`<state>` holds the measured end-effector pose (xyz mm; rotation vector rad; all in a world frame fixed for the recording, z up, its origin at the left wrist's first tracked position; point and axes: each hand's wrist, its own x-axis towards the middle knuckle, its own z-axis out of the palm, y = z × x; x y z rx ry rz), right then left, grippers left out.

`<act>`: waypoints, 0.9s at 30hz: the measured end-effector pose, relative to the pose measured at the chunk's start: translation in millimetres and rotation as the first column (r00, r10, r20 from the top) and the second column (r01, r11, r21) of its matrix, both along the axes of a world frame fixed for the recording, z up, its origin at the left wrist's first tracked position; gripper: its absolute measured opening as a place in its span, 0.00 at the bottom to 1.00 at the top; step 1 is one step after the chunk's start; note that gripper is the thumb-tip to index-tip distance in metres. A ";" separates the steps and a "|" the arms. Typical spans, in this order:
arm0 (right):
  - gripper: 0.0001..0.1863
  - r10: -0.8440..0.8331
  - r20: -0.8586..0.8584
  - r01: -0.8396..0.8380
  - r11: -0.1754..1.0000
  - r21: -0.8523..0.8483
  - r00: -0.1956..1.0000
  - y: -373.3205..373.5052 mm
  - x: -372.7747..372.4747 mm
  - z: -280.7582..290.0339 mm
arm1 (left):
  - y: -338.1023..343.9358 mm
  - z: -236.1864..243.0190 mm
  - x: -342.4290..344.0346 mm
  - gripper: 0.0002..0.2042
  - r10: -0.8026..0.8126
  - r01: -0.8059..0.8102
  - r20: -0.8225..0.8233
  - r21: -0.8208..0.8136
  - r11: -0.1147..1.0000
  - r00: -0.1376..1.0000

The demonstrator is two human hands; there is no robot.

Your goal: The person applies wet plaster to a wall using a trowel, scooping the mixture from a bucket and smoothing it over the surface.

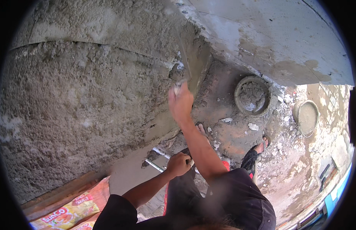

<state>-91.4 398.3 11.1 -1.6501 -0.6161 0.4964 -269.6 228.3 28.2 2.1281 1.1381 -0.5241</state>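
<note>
My right hand (pixel 180 102) is closed on a trowel handle (pixel 178 87), raised against the rough plastered wall (pixel 82 96). The trowel blade (pixel 177 72), loaded with grey mortar and slightly blurred, touches the wall beside a smoother damp band (pixel 197 57) at the inner corner. Lower and further left, my left hand (pixel 178 165) has its fingers curled around a pale object I cannot make out. Just beyond it are two parallel metal bars (pixel 155 165) with mortar-caked ends.
A mortar basin (pixel 241 97) and a bucket of grey slurry (pixel 306 117) stand among rubble (pixel 252 126). My sandalled feet (pixel 262 145) are below. A smooth wall (pixel 285 38) borders the upper right. Printed sacks (pixel 89 207) lie lower left, a dark tool (pixel 323 176) far right.
</note>
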 end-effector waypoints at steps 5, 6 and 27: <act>0.15 0.049 -0.236 -0.146 0.897 -0.416 0.971 -146.2 97.6 -39.9 | -3.9 -2.2 -4.2 0.10 0.057 -0.058 0.036 0.039 0.998 0.998; 0.18 0.146 0.046 -0.088 0.786 -0.612 0.988 -191.1 119.9 -98.7 | -3.3 0.8 1.4 0.10 0.094 -0.096 0.054 0.051 0.994 0.994; 0.09 -0.144 -0.755 -0.213 0.911 -0.354 0.639 -258.4 170.9 -227.1 | -12.7 11.5 39.3 0.08 0.039 -0.046 -0.131 -0.049 0.998 0.991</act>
